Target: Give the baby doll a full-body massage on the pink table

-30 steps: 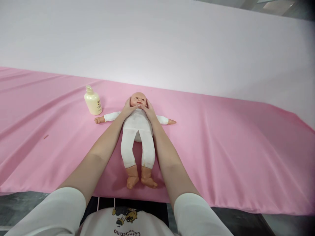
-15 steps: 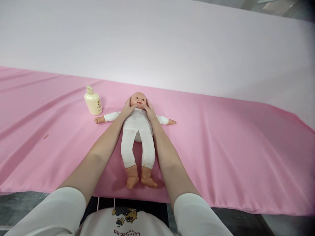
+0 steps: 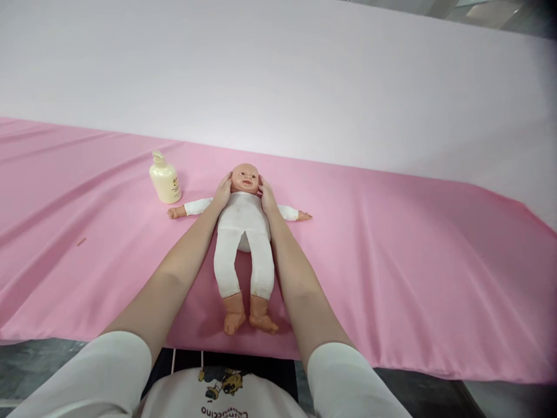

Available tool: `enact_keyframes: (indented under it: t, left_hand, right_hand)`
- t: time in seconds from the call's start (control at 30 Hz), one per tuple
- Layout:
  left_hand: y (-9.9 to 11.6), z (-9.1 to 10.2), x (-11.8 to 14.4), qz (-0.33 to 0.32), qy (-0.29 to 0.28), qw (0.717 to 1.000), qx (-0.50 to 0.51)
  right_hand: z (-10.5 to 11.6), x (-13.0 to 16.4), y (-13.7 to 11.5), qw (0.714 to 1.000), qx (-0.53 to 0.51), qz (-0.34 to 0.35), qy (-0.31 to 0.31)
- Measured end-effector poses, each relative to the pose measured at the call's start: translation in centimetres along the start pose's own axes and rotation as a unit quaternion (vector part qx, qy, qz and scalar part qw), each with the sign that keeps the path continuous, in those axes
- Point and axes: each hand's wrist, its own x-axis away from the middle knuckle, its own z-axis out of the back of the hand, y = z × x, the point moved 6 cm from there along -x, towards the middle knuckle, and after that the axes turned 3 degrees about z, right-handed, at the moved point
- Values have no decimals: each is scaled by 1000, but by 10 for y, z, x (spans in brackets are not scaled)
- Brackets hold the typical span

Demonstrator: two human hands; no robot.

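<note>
centrally on the pink sheet [image 3: 391,244], a baby doll [image 3: 244,232] is laid on its back, head toward the far side and bare feet toward the near edge. it is dressed in a white one-piece, with its short arms spread out to left and right and its legs stretched side by side.

both forearms are extended forward from the near edge, bare up to white sleeves pushed back near the elbows, and are run along either side of the doll's legs and trunk, converging slightly toward the head. the left hand [image 3: 223,193] is placed against the left side of the doll's head, palm turned inward, fingers held loosely together and laid along the cheek and temple. the right hand [image 3: 266,196] is set in mirror fashion against the right side of the head, fingers likewise flat and relaxed. neither hand is closed into a grip; the head is cupped between two open palms, and the face is left uncovered between them.

a cream pump bottle [image 3: 164,180] is stood upright on the sheet to the left of the doll's head, just beyond its outstretched arm and apart from both hands. a pale pink backdrop [image 3: 278,75] is seen across the far side.
</note>
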Motion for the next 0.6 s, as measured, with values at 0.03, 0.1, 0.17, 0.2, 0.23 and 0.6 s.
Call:
enact_keyframes:
  t: [0.03, 0.1, 0.17, 0.2, 0.23, 0.6]
  left_hand:
    - [0, 0, 1, 3, 5, 1000, 9]
    - [1, 0, 2, 10, 10, 1000, 14]
    - [2, 1, 2, 10, 8, 1000, 9]
    - [2, 1, 2, 8, 4, 1000, 6]
    - [2, 1, 1, 6, 0, 1000, 4]
    - [-12, 2, -7, -58, -77, 993, -73]
  right_hand:
    - [1, -1, 1, 1000, -5, -1, 1]
    - [2, -3, 4, 1000, -9, 3, 0]
    - [3, -5, 6, 1000, -12, 10, -4]
    - [4, -5, 7, 1000, -16, 16, -6]
    - [4, -5, 7, 1000, -18, 22, -10]
    - [-1, -1, 5, 994, 65, 46, -75]
